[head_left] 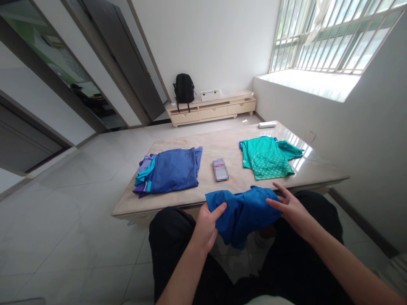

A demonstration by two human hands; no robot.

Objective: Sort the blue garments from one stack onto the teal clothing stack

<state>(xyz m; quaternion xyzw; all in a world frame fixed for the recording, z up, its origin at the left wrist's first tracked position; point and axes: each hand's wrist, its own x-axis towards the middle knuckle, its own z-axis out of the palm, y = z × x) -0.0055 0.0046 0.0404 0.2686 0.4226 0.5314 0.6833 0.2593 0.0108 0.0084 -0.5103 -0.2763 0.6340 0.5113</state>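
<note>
As the seated person leans over their lap, the blue cloth [246, 212] stretches between their two hands, just right of centre in the lower half of the frame. The left hand [206, 226] is closed on its left end, thumb pressed on top and fingers tucked underneath. The right hand [295, 208] is partly spread at the other end: one digit lies over the fabric and another points clear above it; I can't tell how firmly the rest grip behind. The cloth sags in the middle, in front of the near edge of the counter [230, 146]. Beyond the hands, a navy folded pile [174, 169] sits centre-left, and green garments [270, 157] lie centre-right.
</note>
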